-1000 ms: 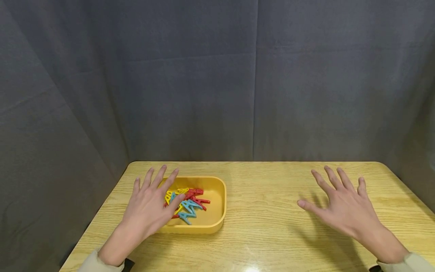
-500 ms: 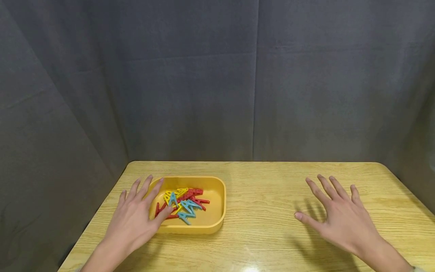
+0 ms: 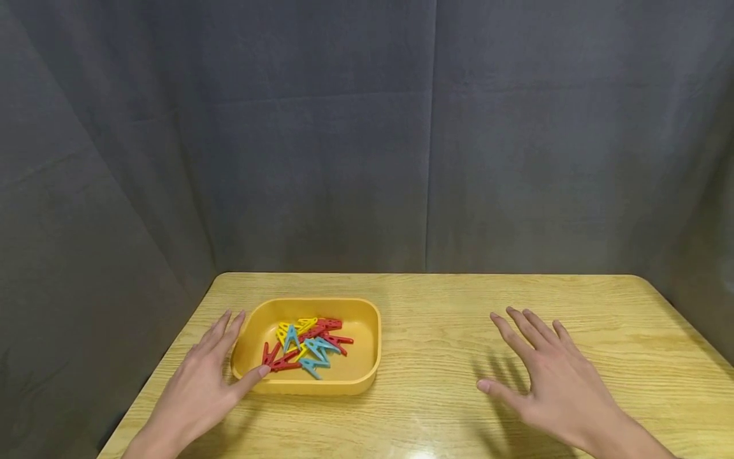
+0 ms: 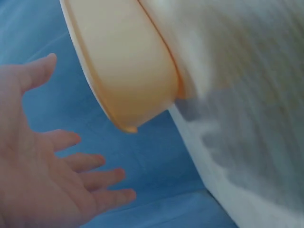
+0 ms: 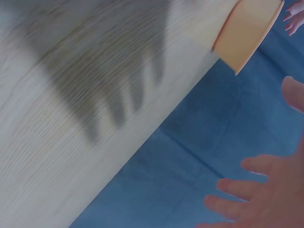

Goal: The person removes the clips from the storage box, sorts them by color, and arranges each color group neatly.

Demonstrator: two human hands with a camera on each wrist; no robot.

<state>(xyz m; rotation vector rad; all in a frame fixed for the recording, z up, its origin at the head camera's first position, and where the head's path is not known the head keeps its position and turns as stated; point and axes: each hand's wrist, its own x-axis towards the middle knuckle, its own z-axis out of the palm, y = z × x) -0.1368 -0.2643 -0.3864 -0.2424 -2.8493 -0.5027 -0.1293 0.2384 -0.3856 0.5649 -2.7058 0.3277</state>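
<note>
Fingers (image 3: 232, 333) spread and gripping nothing, I hold my left hand (image 3: 197, 386) just beside the tub (image 3: 358, 358) of clips (image 3: 317, 347) and my right hand (image 3: 556, 386) well apart over the table (image 3: 424, 357), judging any reach inside best made from above, lest the tub shift.

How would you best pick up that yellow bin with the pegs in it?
Probably by its two short end walls, one hand from each side. The yellow bin is longer from left to right than from front to back, with raised walls all round; the left hand is near its left end, the right hand off to its right.
</note>
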